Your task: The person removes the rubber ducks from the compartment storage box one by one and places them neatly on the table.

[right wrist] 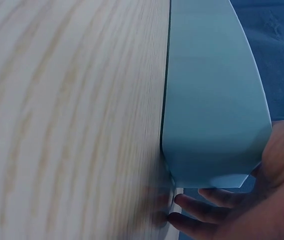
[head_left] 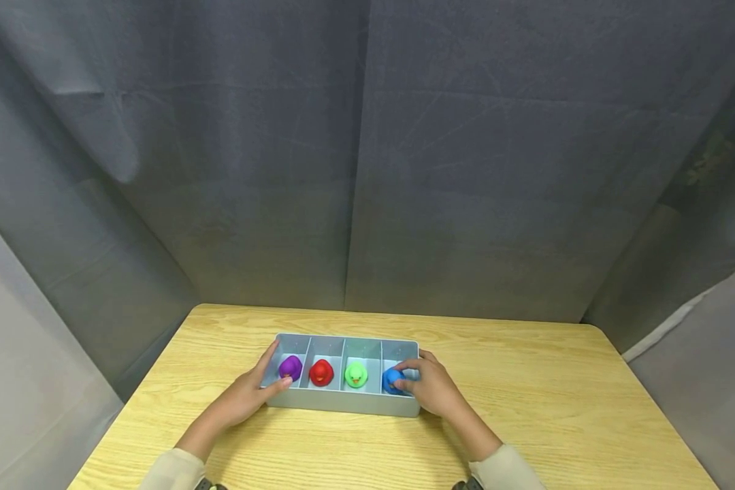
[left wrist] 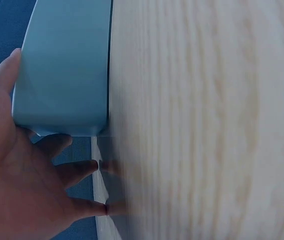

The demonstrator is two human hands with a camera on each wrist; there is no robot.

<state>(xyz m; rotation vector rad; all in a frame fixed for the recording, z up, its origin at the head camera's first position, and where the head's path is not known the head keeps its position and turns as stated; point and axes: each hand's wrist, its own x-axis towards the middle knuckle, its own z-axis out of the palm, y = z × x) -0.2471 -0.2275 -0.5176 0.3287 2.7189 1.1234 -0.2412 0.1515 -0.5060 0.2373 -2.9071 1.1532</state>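
Blue toy duck sits in the four-compartment tray's rightmost section, at my right hand's thumb and forefinger; pinched or not, I can't tell. My left hand, fingers spread, touches the opposite end.

On a table, we see a grey-blue tray; its four compartments hold, left to right, a purple duck, red duck, green duck, blue duck.

High downward head view, 2 near wrist views, tray in all
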